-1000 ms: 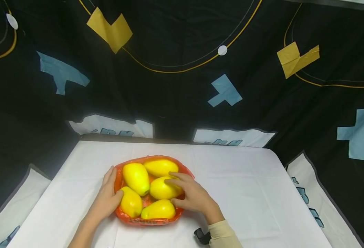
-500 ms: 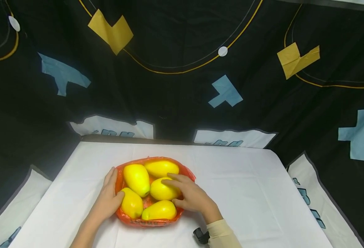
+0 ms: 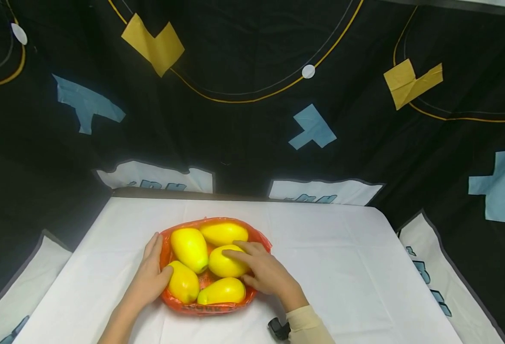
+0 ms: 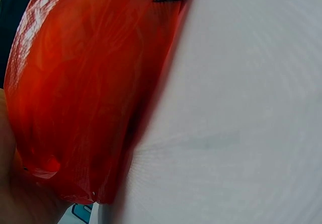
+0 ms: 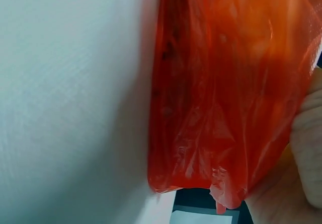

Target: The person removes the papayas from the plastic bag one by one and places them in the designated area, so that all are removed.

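An orange-red plastic bag (image 3: 205, 309) with its mouth spread wide holds several yellow mangoes, one of them a mango (image 3: 189, 248) at upper left. On the bag's left side my left hand (image 3: 149, 277) grips the rim, fingers along the outside and thumb inside by the lower-left mango (image 3: 182, 283). From the right, my right hand (image 3: 269, 272) reaches over the rim and holds the middle-right mango (image 3: 224, 263), fingers across its top and thumb low beside it. Both wrist views show mainly the bag's outer wall (image 4: 85, 93); the fingertips are hidden there.
The bag sits on a white-covered table (image 3: 342, 267). A black device (image 3: 279, 328) is on the right wrist, by a beige sleeve (image 3: 310, 325). Behind hangs a black cloth (image 3: 235, 143) with blue and yellow patches.
My right thumb and fingers have shifted slightly on the middle-right mango. The left hand and the bag stay nearly in place.
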A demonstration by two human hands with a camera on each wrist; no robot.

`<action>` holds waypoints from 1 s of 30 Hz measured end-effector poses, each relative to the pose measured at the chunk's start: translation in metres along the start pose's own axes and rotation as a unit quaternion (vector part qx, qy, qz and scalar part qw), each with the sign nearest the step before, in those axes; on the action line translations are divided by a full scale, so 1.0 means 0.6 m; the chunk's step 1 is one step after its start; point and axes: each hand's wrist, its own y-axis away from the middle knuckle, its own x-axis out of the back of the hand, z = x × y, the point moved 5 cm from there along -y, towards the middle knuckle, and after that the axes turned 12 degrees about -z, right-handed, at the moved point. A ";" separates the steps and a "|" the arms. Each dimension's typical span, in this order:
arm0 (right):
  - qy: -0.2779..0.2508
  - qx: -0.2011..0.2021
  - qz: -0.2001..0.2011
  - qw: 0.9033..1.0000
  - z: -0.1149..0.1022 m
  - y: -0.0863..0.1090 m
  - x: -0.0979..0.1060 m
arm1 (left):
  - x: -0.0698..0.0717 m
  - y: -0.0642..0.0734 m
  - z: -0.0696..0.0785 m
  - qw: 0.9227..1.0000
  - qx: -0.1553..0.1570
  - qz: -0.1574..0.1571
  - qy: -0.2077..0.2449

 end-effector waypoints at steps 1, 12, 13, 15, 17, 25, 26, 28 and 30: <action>0.001 -0.001 0.001 1.000 0.000 0.001 0.001 | 0.000 0.000 0.000 1.000 0.000 0.000 0.000; -0.008 -0.004 0.071 0.997 -0.008 0.018 0.034 | 0.000 0.002 0.002 1.000 0.007 -0.002 0.000; -0.013 -0.003 0.077 0.997 -0.008 0.020 0.036 | 0.000 0.002 0.002 1.000 0.007 -0.002 0.001; -0.021 -0.003 0.087 0.996 -0.008 0.022 0.041 | 0.000 0.002 0.002 1.000 0.006 -0.002 0.001; -0.032 -0.003 0.098 0.995 -0.008 0.025 0.046 | 0.000 0.002 0.001 1.000 0.005 -0.001 -0.001; -0.042 -0.001 0.160 0.986 -0.005 0.039 0.077 | -0.001 0.002 0.001 1.000 0.001 0.000 -0.002; -0.041 -0.003 0.167 0.985 -0.003 0.041 0.080 | -0.001 0.002 0.001 1.000 0.001 0.000 -0.002; -0.042 -0.006 0.180 0.983 0.000 0.045 0.086 | -0.001 0.002 0.002 1.000 0.001 0.001 -0.003; -0.045 -0.009 0.190 0.981 0.004 0.049 0.091 | 0.000 0.003 0.003 1.000 0.001 0.000 -0.003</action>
